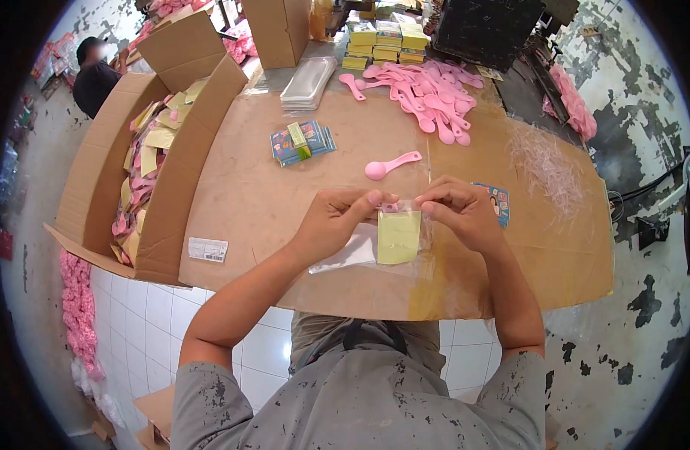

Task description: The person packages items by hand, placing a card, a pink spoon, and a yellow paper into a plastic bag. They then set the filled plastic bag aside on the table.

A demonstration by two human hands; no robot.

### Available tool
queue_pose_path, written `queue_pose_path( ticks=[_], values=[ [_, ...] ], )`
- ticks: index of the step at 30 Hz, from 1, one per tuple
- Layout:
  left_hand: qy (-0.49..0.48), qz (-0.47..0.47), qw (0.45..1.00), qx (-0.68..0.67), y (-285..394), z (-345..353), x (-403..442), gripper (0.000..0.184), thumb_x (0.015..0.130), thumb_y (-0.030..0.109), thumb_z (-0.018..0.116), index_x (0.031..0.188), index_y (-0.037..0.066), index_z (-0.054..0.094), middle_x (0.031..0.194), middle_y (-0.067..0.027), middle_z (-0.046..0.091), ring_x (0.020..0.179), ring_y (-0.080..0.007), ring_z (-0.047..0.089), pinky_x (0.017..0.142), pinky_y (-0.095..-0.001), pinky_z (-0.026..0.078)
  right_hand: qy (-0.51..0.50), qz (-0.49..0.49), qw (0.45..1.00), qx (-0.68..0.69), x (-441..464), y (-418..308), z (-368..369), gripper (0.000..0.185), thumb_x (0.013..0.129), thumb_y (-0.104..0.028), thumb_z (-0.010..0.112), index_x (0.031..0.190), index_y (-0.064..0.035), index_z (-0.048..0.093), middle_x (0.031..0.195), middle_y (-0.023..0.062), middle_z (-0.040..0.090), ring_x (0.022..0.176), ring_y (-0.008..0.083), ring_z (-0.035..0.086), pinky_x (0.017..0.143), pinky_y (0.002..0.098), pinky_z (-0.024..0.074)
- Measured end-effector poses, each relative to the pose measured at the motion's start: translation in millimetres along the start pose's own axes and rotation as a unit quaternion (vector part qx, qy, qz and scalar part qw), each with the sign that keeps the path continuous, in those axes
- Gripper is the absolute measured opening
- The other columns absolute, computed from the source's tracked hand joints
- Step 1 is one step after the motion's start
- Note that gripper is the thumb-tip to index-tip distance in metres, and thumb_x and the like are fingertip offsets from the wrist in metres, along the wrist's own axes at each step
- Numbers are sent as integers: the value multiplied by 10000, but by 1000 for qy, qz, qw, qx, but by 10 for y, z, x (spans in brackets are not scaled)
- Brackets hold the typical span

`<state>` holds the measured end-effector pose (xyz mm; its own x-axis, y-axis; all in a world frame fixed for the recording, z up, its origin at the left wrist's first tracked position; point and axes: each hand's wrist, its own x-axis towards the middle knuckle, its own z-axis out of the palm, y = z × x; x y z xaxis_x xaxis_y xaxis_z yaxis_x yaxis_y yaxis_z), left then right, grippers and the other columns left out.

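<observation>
My left hand (336,220) pinches the top left corner of a small clear plastic bag holding a pale yellow card (399,238). A bit of pink, perhaps a spoon, shows at the bag's top edge near my left fingertips. At the opposite top corner, my right hand (463,213) is closed with thumb and fingers on the bag. Flat clear bags (346,253) lie under and beside my left hand. One pink measuring spoon (392,165) rests just beyond both hands. A blue printed card (501,204) is partly hidden behind my right hand.
A banded stack of blue cards (303,142), a stack of clear bags (308,84) and a pink spoon pile (427,94) lie farther back. An open carton (184,150) of packed pieces stands left. Plastic strips (549,169) lie right. Another person (95,81) is far left.
</observation>
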<state>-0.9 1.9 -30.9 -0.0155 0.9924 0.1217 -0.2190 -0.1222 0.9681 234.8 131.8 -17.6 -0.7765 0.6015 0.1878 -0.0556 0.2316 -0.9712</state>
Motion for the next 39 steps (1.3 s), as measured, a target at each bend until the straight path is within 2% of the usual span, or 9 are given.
queue_pose_path(
  ticks=[15,18,21,24,29,32,35,37,39],
  values=[
    [-13,-46,997,68,10,19,25,305,1042,93,654,1319,-31,681,1134,-95,756,1006,-124,709,890,-288,595,-5,27,999,-19,-4,77,-31,216,988,-35,699,1190,41,698,1093,44,688,968,87,653,845,258,539],
    [-4,-33,997,66,-3,15,19,301,1044,91,649,1317,-32,682,1134,-92,756,1008,-121,706,894,-290,595,41,42,998,11,2,53,61,312,990,-29,693,1291,32,638,1072,43,687,953,91,654,867,259,533],
    [14,-8,997,74,-15,-8,19,311,1046,84,642,1331,-38,668,1141,-97,753,1011,-126,710,900,-286,592,12,-4,1000,-1,-47,-96,195,419,989,-36,697,1379,32,559,1043,38,686,931,99,656,855,254,526],
    [22,7,998,63,15,-32,19,361,1046,86,642,1380,-49,622,1142,-99,748,1014,-133,721,906,-274,585,-67,61,995,-50,-40,-10,133,581,956,-7,736,1472,16,470,1045,51,678,955,123,653,833,275,526],
    [71,82,994,-10,71,141,20,407,1020,107,689,1385,-46,594,1059,-84,747,942,-135,719,860,-292,600,-19,28,999,27,-2,-106,150,508,952,1,734,1409,45,517,1005,64,690,929,113,663,830,272,523],
    [-50,-35,995,76,120,-41,-18,328,1009,136,712,1280,-34,641,1044,-82,739,927,-121,723,789,-284,592,-6,4,1000,23,17,-149,125,496,962,-27,731,1414,26,534,1029,72,705,952,118,669,847,283,525],
    [-33,-33,997,63,243,-248,6,320,1029,170,687,1277,-22,625,1027,-92,743,877,-160,734,731,-307,589,33,-25,995,-95,45,-228,-73,439,976,-103,727,1386,-17,594,1073,69,727,994,127,675,894,322,524],
    [142,77,985,55,314,-482,3,349,1048,214,659,1308,-13,610,1105,-107,732,934,-188,742,778,-320,588,69,-30,973,-217,14,-288,-350,401,976,-154,725,1351,-39,638,1112,71,735,1032,151,678,933,353,517],
    [324,275,898,-112,503,-533,70,312,1053,203,635,1282,-8,628,1207,-113,704,1042,-175,719,838,-307,576,104,-21,937,-334,-65,-322,-639,373,970,-197,725,1309,-50,675,1157,79,735,1078,190,680,972,380,505]
  ],
)
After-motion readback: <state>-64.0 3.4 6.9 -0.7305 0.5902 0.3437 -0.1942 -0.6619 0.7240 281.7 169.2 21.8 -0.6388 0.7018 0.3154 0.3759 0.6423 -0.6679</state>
